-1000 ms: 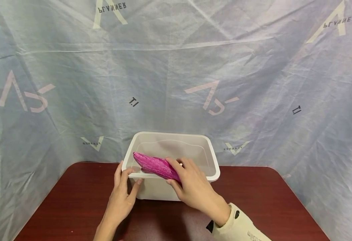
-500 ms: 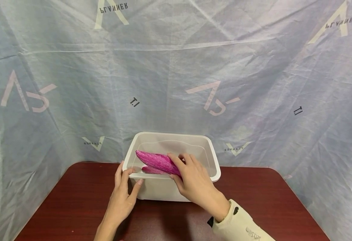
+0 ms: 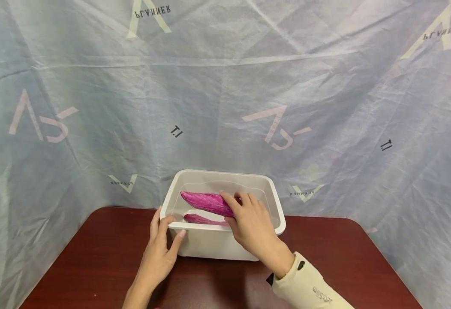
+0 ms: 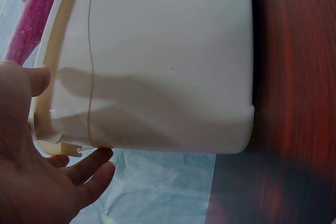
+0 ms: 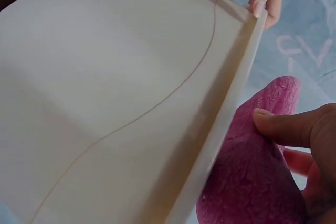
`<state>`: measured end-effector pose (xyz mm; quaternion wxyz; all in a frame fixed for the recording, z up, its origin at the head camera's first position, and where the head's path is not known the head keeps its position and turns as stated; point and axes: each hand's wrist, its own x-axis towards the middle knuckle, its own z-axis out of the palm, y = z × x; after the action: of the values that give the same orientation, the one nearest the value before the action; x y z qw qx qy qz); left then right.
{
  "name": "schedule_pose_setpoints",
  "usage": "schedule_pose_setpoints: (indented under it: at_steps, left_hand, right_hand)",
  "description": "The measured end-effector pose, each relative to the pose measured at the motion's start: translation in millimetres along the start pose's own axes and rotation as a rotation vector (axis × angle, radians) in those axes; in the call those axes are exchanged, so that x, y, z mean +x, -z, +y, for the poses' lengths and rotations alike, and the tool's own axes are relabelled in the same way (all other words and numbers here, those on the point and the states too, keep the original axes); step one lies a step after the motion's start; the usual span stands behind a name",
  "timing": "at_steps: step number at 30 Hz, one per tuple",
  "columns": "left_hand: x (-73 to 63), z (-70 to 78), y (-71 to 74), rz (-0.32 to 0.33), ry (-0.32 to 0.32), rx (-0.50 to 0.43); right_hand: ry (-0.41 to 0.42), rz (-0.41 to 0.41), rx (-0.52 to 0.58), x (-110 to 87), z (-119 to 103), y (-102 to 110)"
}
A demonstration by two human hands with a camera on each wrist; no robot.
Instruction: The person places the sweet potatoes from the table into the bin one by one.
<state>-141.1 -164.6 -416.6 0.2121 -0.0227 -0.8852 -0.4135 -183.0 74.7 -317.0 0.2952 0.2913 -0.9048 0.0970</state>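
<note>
A white plastic bin [image 3: 214, 243] stands on the table. My left hand [image 3: 158, 253] grips its rim at the near left corner; in the left wrist view the thumb [image 4: 39, 80] lies on the near side of the rim. Over the bin's opening, my right hand [image 3: 251, 221] holds a magenta-purple sweet potato [image 3: 206, 201] by its right end, thumb toward me. Its pointed end faces left. Lower inside the bin lies a second purple sweet potato [image 3: 202, 219], partly hidden by the near rim and my right hand. The right wrist view shows the held one's wrinkled skin [image 5: 252, 177] close by the rim.
The dark red wooden table [image 3: 318, 262] has rounded far corners. A grey-blue printed cloth [image 3: 210, 107] hangs behind and at both sides, close behind the bin.
My right hand has moved the held sweet potato slightly back and right, away from the near rim. More of the second sweet potato shows below it. My left hand keeps its grip on the rim.
</note>
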Motion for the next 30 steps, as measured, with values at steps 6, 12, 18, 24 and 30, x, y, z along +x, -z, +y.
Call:
schedule_pose_setpoints:
  at_steps: [6, 12, 18, 24, 30]
  left_hand:
    - [0.4, 0.8, -0.2, 0.002, -0.002, -0.002]
    - [-0.6, 2.2, 0.5, 0.004, 0.007, 0.005]
    - [-0.8, 1.0, -0.7, 0.01, 0.0, 0.005]
    - [-0.8, 1.7, -0.2, 0.012, -0.003, 0.007]
    - [-1.4, 2.1, 0.9, 0.004, 0.011, 0.008]
  right_hand:
    - [-0.02, 0.025, -0.004, 5.1, 5, -8]
    - [-0.033, 0.0, 0.012, 13.0, 8, -14]
    - [-0.063, -0.035, 0.06, 21.5, 11, -22]
    - [-0.086, -0.073, 0.062, 28.1, 15, -34]
    - [-0.112, -0.12, 0.055, 34.5, 18, -44]
